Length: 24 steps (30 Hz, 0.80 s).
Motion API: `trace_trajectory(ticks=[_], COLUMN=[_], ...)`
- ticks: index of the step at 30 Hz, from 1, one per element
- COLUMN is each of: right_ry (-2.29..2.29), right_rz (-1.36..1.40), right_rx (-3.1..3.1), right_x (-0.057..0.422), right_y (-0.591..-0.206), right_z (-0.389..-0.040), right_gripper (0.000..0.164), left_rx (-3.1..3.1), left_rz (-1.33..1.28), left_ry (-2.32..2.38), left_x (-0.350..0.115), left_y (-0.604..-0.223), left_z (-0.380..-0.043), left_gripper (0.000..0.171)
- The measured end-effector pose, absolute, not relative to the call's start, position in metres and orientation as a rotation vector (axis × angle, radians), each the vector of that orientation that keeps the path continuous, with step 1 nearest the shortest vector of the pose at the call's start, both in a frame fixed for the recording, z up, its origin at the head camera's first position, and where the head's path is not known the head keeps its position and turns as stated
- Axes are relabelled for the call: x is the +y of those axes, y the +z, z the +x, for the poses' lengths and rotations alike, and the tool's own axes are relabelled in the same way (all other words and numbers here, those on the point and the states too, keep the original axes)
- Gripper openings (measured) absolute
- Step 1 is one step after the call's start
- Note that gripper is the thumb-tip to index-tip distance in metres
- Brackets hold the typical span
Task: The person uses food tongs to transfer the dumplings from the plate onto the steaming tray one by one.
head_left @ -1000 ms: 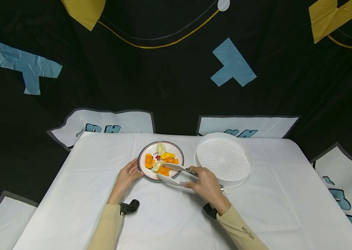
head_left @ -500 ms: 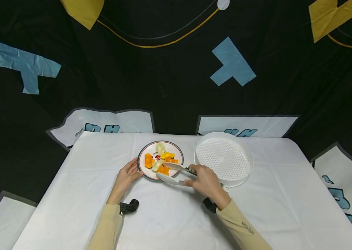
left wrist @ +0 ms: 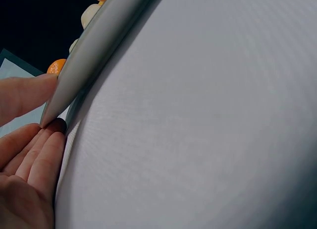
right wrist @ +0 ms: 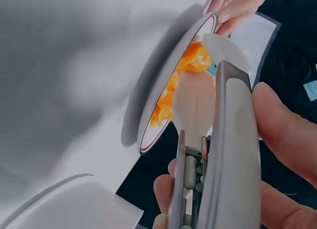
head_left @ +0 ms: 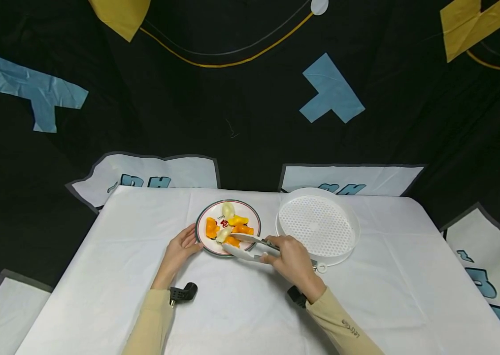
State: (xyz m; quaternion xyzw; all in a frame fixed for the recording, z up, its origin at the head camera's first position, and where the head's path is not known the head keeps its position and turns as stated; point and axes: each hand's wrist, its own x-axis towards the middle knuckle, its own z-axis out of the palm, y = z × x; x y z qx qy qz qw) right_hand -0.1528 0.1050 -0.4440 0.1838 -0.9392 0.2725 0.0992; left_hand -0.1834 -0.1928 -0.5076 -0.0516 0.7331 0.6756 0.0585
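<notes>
A round white plate (head_left: 209, 245) with a dark rim and red line lies on the table, bearing several orange (head_left: 212, 228), yellow (head_left: 238, 221) and pale (head_left: 228, 210) pieces of food. My left hand (head_left: 181, 251) holds its left edge, thumb on the rim and fingers underneath, as the left wrist view shows. My right hand (head_left: 293, 262) grips a pair of tongs (right wrist: 237, 154) with pale, spoon-like tips. Those tips stand on either side of an orange piece (head_left: 232, 241) at the plate's near right; whether they squeeze it I cannot tell.
To the right of the plate stands a round white perforated tray (head_left: 316, 224) with a raised rim, close to my right hand. A white cloth (head_left: 241, 310) covers the table. Behind its far edge hangs a black backdrop (head_left: 232, 108).
The tongs' tips have drawn slightly closer together around the near orange piece. My left hand and the plate have stayed in place.
</notes>
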Motion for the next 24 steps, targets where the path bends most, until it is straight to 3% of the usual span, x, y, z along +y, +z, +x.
trace_trajectory(ticks=[24], right_ry=[0.855], right_rz=[0.513], right_rx=[-2.733], right_x=[0.1070], right_y=[-0.4399], right_z=[-0.1586], right_gripper=[0.042], left_rx=[2.246], left_rz=[-0.202], left_ry=[2.030], left_x=[-0.1897], left_y=[-0.5084], left_z=[-0.1845], left_gripper=[0.070])
